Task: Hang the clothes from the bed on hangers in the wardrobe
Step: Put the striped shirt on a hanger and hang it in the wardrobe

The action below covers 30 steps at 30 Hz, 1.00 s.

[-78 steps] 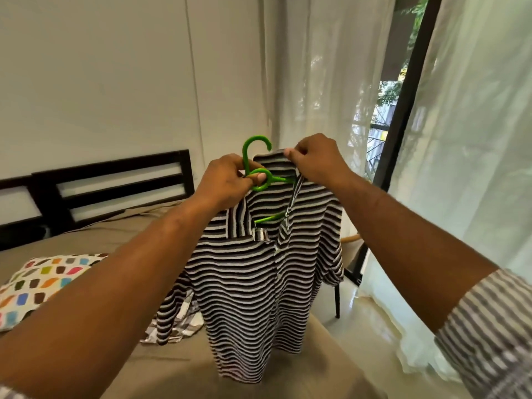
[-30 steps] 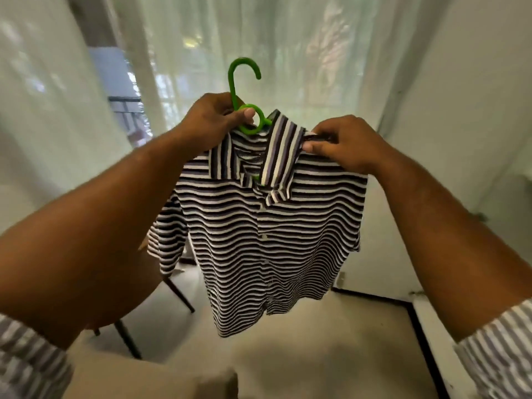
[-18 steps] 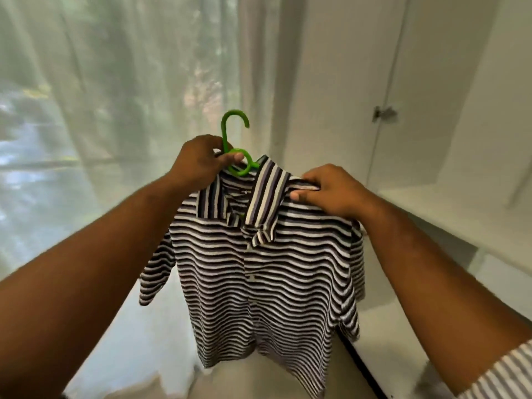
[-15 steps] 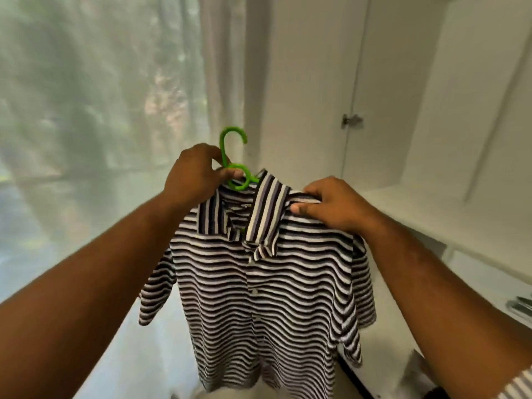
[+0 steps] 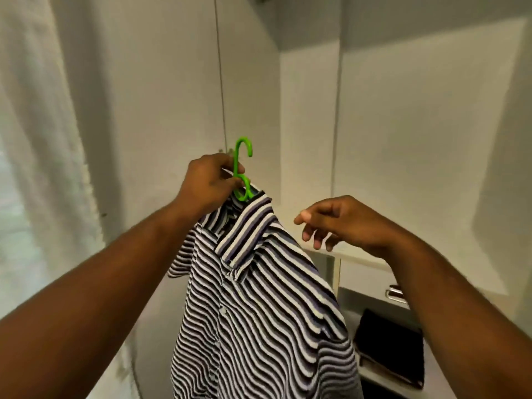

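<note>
1. Green plastic carries the whole load. Your left hand [image 5: 210, 184] grips the green hanger [image 5: 237, 159] at its neck, with the fingers [image 5: 227, 171] curled round the stem just under the hook.
2. The striped polo shirt [image 5: 253, 298] hangs on that hanger in the middle of the frame. Its collar sits just below your left hand and its body falls to the lower edge, touching nothing else that I can see.
3. Your right hand [image 5: 342, 223] holds nothing. Its fingers [image 5: 305, 218] are loosely spread and a little bent, just beside the shirt's shoulder on the right of the frame but apart from the cloth.
4. The white wardrobe [image 5: 403, 139] fills the upper right. A shelf [image 5: 359, 256] lies under your right hand, and a dark folded item [image 5: 388, 341] sits at lower right. A pale curtain [image 5: 43, 168] hangs down the left side. No rail is in view.
5. What the next move turns on:
   - The hook stands straight above your left fingers, long axis upright, with its open side toward the right of the frame, facing the wardrobe.
   - I judge the left hand to be the nearer hand and the only one carrying, so the lift onto a rail is its job.
   - The rail is probably above the top of the frame, so look up before reaching.
   - Your right hand is free to steady the shoulder.
</note>
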Each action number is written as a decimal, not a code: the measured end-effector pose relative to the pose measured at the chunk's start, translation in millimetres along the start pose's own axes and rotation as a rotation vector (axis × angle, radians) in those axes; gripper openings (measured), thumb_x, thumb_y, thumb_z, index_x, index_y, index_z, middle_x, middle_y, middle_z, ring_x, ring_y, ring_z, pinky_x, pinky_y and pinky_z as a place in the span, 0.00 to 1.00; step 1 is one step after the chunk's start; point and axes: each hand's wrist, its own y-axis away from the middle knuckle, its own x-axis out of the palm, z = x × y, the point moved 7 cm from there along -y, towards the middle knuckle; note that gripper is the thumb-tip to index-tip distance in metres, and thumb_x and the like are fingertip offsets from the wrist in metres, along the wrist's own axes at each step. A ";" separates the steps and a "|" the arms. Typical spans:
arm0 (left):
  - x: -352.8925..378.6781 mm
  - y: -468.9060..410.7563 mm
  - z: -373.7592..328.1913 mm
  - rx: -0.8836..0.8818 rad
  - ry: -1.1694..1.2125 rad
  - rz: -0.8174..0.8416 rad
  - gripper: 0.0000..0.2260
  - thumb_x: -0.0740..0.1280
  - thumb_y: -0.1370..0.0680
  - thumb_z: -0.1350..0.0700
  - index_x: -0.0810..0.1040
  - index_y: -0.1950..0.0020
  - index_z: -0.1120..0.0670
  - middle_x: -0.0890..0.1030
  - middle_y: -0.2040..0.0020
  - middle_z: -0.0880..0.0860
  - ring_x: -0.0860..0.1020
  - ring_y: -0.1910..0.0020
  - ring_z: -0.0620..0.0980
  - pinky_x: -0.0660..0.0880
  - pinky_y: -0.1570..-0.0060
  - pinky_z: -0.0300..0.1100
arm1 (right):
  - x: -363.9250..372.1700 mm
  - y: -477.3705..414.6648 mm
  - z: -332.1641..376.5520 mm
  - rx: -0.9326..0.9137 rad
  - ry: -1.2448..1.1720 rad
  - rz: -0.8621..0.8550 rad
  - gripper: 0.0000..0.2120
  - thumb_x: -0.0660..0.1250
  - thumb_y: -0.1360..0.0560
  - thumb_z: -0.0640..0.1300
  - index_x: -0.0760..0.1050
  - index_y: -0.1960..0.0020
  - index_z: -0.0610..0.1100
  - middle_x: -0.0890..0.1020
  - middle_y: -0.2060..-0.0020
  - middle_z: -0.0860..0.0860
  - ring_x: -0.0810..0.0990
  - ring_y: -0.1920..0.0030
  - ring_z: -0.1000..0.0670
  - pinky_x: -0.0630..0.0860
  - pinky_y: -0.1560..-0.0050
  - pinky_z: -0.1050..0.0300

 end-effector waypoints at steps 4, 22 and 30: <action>34.3 -71.4 -46.3 0.092 0.036 -0.031 0.07 0.77 0.27 0.55 0.85 0.50 0.49 0.80 0.61 0.38 0.77 0.67 0.31 0.65 0.65 0.20 | -50.7 5.3 13.7 -0.026 -0.072 -0.105 0.24 0.71 0.29 0.65 0.84 0.44 0.48 0.86 0.51 0.48 0.83 0.55 0.48 0.81 0.55 0.51; 168.4 -380.0 -248.9 0.279 0.185 -0.174 0.11 0.79 0.31 0.48 0.86 0.56 0.53 0.84 0.61 0.53 0.82 0.59 0.51 0.75 0.58 0.39 | -340.2 -47.4 46.8 -0.116 0.731 -0.995 0.19 0.67 0.21 0.56 0.81 0.62 0.43 0.82 0.69 0.52 0.80 0.66 0.56 0.71 0.67 0.67; 263.0 -485.2 -289.7 0.342 0.340 -0.087 0.14 0.77 0.27 0.48 0.85 0.59 0.59 0.82 0.66 0.54 0.78 0.66 0.50 0.76 0.59 0.43 | -450.4 -103.8 51.4 -0.140 0.893 -1.199 0.17 0.68 0.21 0.53 0.84 0.58 0.40 0.84 0.66 0.47 0.82 0.63 0.49 0.79 0.56 0.51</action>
